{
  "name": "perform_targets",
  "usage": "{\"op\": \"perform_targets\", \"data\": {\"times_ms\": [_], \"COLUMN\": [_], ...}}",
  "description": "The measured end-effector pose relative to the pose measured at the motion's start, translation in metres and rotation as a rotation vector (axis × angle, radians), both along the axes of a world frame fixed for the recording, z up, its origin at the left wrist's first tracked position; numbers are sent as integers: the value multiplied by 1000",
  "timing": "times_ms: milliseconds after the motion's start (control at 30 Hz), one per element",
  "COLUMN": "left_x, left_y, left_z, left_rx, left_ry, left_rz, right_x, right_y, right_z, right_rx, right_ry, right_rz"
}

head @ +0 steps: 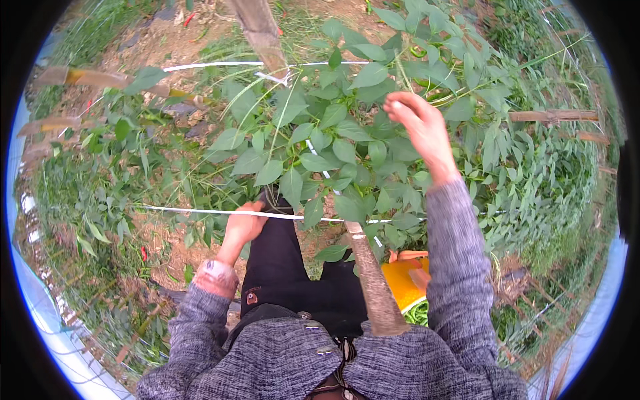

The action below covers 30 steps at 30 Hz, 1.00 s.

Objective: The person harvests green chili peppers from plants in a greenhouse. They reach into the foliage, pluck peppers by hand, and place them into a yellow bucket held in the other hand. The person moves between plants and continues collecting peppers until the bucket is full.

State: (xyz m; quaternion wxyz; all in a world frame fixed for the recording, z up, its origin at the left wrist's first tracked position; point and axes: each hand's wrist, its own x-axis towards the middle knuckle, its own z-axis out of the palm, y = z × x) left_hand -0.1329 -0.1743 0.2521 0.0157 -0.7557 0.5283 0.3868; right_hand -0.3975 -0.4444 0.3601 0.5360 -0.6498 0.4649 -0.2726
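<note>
Leafy pepper plants [345, 135] stand in front of me, with green peppers [440, 92] among the leaves at the upper right. My right hand [412, 112] is raised over the right part of the foliage, its fingers curled near thin grass stems; whether it pinches a stem cannot be made out. My left hand [245, 222] is low at the left, beside my dark trouser leg and at the white cord [190, 210] that runs across the row. Its fingertips are partly hidden, so its grip is unclear.
A wooden stake [375, 280] rises close to my body, another post [257, 35] beyond the plants. A second white cord [215, 65] crosses farther off. An orange-yellow container [400, 282] with green produce [417, 313] sits beside my right forearm. Bamboo poles [85, 77] stick out at the left.
</note>
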Motion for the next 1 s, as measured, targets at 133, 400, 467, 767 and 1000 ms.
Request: {"op": "perform_targets", "data": {"times_ms": [133,400,467,767,1000], "left_x": [10,-25,-67,-147,-137], "left_y": [14,-127,-162,-203,-190], "left_z": [46,174,156,-1,-5], "left_rx": [88,-652,-733,-136,114], "left_ry": [12,246,369,-52,-193], "left_rz": [-186,-277,-399,-691,-659], "right_x": [6,-17,-10,-11,-60], "right_y": [-14,77,101,155,144], "right_z": [-74,-94,-98,-109,-96], "right_rx": [-280,75,39,157,214], "right_ry": [803,1086,943,432,333], "right_rz": [204,280,233,106,86]}}
